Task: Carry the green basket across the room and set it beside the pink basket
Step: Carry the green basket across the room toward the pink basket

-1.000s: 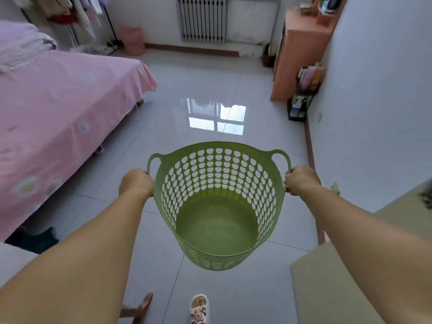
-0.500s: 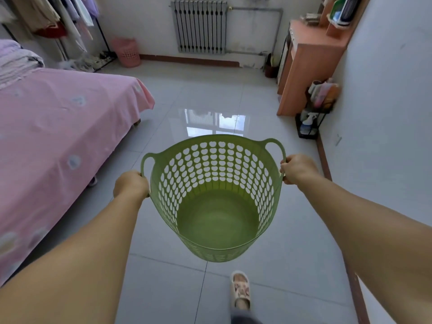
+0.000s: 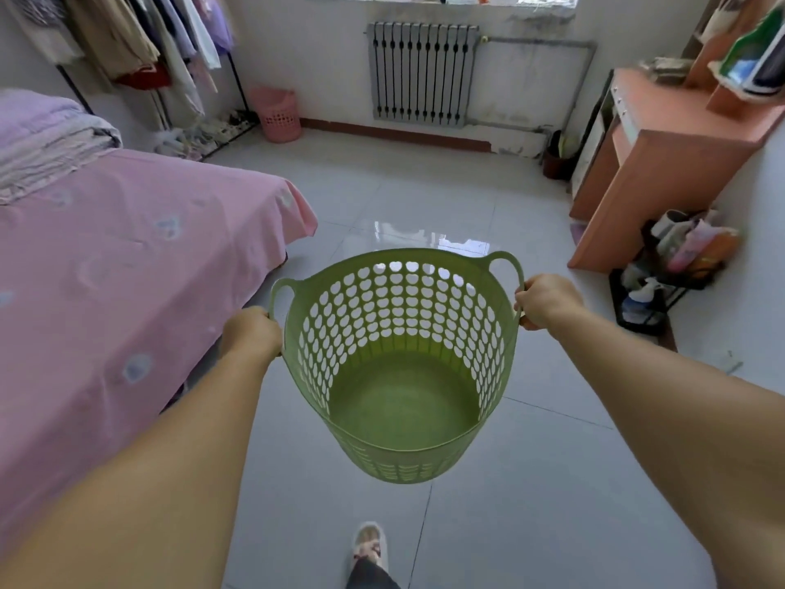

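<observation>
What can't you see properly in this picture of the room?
All in the head view:
- Fingers of the left hand and right hand: curled round the handles of the perforated green plastic basket.
- Small pink plastic basket: contents too far off.
- Wooden desk shelf items: blurred, cut by the frame's right edge.

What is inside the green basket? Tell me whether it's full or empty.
Empty. The green basket shows a bare floor and holed walls, with nothing inside.
</observation>
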The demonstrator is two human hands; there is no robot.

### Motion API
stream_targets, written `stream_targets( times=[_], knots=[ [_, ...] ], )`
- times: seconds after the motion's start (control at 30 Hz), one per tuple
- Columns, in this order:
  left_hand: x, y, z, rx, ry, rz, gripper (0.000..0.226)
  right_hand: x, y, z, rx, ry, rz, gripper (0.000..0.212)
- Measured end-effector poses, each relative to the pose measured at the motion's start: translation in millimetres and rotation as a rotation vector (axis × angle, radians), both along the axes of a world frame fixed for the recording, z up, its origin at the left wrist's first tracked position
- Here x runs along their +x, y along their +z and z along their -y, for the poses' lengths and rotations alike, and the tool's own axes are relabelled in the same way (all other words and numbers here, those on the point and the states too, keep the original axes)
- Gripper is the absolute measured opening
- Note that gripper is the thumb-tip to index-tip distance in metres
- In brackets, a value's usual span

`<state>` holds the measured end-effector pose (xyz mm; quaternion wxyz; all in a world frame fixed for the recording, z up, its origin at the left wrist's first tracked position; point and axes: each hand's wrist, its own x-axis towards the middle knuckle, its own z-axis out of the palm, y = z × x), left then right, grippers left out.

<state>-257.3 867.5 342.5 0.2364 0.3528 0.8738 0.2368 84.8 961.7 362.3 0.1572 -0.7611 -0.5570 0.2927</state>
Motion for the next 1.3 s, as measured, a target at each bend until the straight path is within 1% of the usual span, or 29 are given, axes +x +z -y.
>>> stream_targets(
  times=[0.13, 0.17, 0.23, 0.3, 0.47, 0.53, 0.6, 0.63, 0.7, 0.77, 0.93, 1.07, 1.13, 1.23, 1.27, 1.3],
  knots=[
    [-49, -5, -102, 0.009, 0.005, 0.006, 0.024, -44, -7, -104, -0.01, 0.007, 0.001, 0.024],
    [-56, -5, -118, 0.011, -0.004, 0.018, 0.024, -51, -7, -119, -0.008, -0.004, -0.006, 0.025],
    [-83, -1, -177, 0.009, -0.03, 0.033, 0.025, -77, -7, -176, -0.001, -0.036, -0.017, 0.024],
    [-101, 4, -224, 0.023, -0.055, 0.059, 0.027, -99, -5, -216, -0.009, -0.054, -0.046, 0.023],
    [-147, 11, -336, 0.05, -0.068, 0.062, 0.02, -146, -1, -320, -0.013, -0.066, -0.081, 0.022],
    [-170, 6, -396, 0.066, -0.064, 0.053, 0.022, -167, -6, -380, -0.006, -0.091, -0.073, 0.022],
    [-181, 6, -427, 0.053, -0.083, 0.054, 0.025, -182, -7, -410, -0.013, -0.073, -0.09, 0.022],
    [-197, 0, -480, 0.057, -0.073, 0.04, 0.026, -197, -15, -465, -0.024, -0.079, -0.089, 0.022],
    [-209, 1, -514, 0.031, -0.061, 0.027, 0.03, -207, -15, -501, -0.042, -0.073, -0.066, 0.023],
    [-218, 0, -549, 0.033, -0.064, 0.026, 0.029, -218, -18, -541, -0.055, -0.066, -0.081, 0.023],
    [-265, 2, -686, 0.069, 0.009, 0.068, 0.033, -270, -8, -691, -0.06, -0.047, -0.091, 0.021],
    [-310, -1, -783, 0.048, 0.039, 0.027, 0.022, -316, -6, -792, -0.037, -0.011, -0.104, 0.019],
    [-335, -5, -833, 0.034, 0.048, 0.028, 0.022, -338, -9, -842, -0.043, 0.002, -0.111, 0.017],
    [-376, -11, -919, 0.039, 0.028, 0.016, 0.022, -372, -16, -924, -0.032, 0.02, -0.104, 0.019],
    [-383, -12, -935, 0.047, 0.026, 0.016, 0.021, -380, -16, -939, -0.033, 0.02, -0.101, 0.02],
    [-401, -12, -974, 0.044, 0.011, 0.011, 0.022, -395, -18, -974, -0.034, 0.005, -0.107, 0.02]
  ],
)
